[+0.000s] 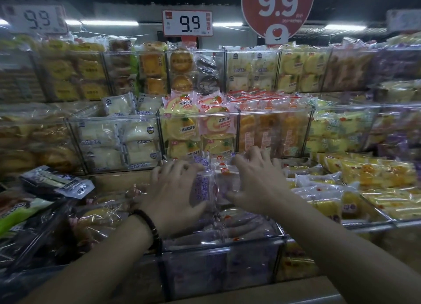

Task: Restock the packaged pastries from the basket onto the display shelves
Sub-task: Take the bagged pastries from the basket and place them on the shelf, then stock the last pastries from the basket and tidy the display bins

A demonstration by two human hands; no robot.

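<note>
Two clear-wrapped purple pastry packets point(206, 185) stand upright at the back of a clear acrylic bin point(218, 246) on the lowest shelf. My left hand point(175, 189), with a dark bead bracelet on the wrist, lies against the left packet with fingers spread. My right hand point(257, 180) lies over the right packet, fingers spread and slightly bent, thumb under its lower edge. More purple packets point(239, 224) lie flat in the bin below my hands. The basket is out of view.
Clear bins of white buns point(118, 142), yellow and pink roll cakes point(200, 130) and orange pastries point(273, 133) fill the middle shelf. Yellow packets point(355, 185) lie to the right, dark and green packets point(54, 183) to the left. Price signs reading 9.9 point(187, 22) hang above.
</note>
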